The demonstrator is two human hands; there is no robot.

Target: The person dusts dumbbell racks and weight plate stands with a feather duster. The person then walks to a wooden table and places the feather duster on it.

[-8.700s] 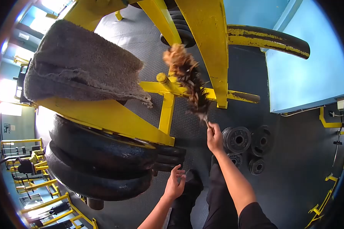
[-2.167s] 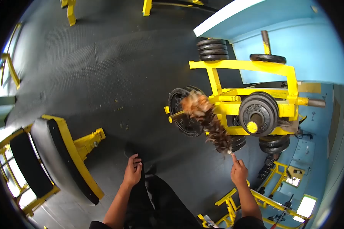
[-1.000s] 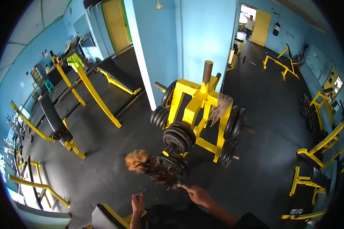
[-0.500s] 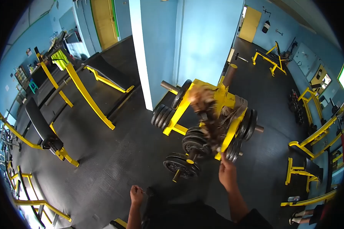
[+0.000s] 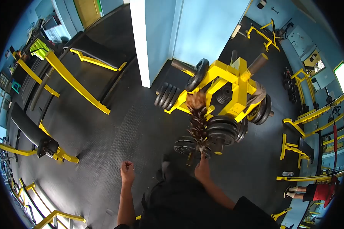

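Note:
My right hand [image 5: 202, 170] grips the handle of a brown feather duster [image 5: 197, 121], whose feathers point up and away over the yellow weight-plate rack [image 5: 233, 82]. The feathers lie against the black weight plates [image 5: 222, 131] on the rack's near pegs. My left hand [image 5: 127, 170] hangs at my side in a loose fist, holding nothing, above the black rubber floor. My dark trousers and shoe show between the two hands.
A light blue pillar [image 5: 172, 30] stands behind the rack. A yellow bench frame [image 5: 70, 78] and a black padded bench [image 5: 28, 129] are at the left. More yellow machines [image 5: 300, 128] line the right, where another person's legs [image 5: 307, 189] show.
The duster has swung from the rack's upper frame down and left onto the near weight plates. My right hand has dropped lower and moved left. The view has tilted downward.

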